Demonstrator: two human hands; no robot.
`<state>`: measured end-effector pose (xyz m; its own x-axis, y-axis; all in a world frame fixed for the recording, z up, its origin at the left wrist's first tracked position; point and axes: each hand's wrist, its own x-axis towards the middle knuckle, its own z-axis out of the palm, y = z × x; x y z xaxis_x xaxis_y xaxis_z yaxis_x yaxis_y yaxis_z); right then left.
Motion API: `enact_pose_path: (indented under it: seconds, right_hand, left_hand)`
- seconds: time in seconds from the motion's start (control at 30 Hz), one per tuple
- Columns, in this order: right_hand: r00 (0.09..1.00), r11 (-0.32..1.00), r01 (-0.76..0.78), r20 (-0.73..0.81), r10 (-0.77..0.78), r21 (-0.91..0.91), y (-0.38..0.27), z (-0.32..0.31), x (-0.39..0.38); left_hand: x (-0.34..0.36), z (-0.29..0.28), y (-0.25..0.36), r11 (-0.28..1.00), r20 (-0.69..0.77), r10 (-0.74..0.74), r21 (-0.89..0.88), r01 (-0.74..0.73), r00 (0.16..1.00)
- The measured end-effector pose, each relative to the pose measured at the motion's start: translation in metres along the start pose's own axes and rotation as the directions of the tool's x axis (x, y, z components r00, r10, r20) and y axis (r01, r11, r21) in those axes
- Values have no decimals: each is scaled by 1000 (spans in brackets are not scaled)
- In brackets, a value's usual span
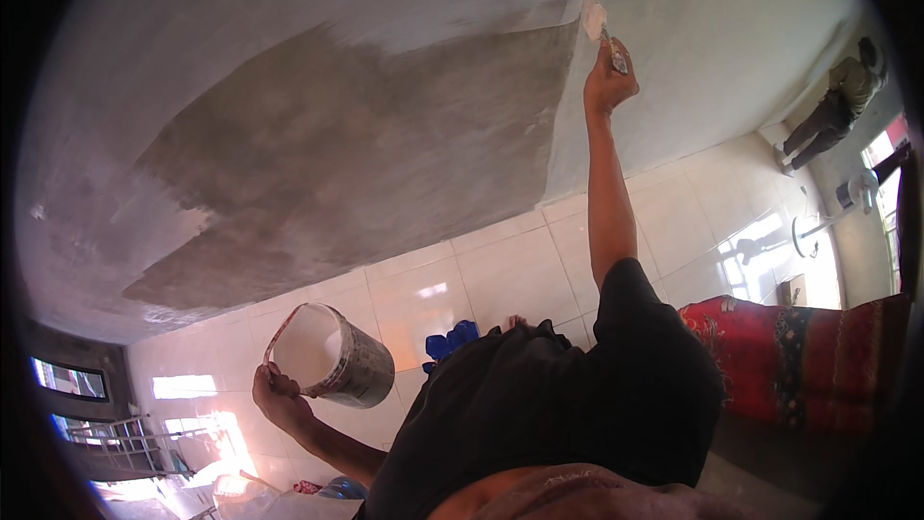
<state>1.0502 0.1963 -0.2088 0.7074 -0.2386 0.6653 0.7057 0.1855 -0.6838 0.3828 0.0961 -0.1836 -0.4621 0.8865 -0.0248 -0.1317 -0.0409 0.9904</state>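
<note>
Brush (597, 22) sits in right hand (610, 87) against wall (385, 125); left hand (278, 397) holds bucket (365, 371).

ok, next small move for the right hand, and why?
Probably sweep the brush left onto the dark patch: the right hand has it up by the patch's upper right corner, its tip looks pale, and the wall around is lighter.

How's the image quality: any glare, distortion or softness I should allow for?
In the head view, bright light glares off the tiled floor at lower left and right; straight edges bow toward the black rim; fine detail on the brush is soft, though the bucket's outline stays readable.
</note>
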Motion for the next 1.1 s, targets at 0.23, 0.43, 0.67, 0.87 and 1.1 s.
enact_pose_path:
  seconds: [0.23, 0.43, 0.67, 0.87, 1.1]
  right_hand:
    - [974, 996, -25, 221, 45, -91, -41, 42, -69]
    - [965, 976, 126, 208, -162, 178, -111, 101, -180]
    - [716, 844, -439, 687, 122, 308, -204, 95, -234]
    - [428, 688, -649, 904, -22, 325, -261, 26, -202]
    - [-190, 685, -727, 946, -263, 44, -275, -28, -188]
  left_hand:
    - [-1, -3, -4, 1000, 5, -7, -21, 7, 1000]
    - [3, 2, -8, 1000, 6, 10, 24, -10, 1000]
    - [10, 9, -7, 995, 77, 32, 91, -39, 997]
    - [3, 3, -7, 999, 45, 10, 49, -13, 999]
    - [4, 9, -10, 996, 216, 48, 61, -62, 975]
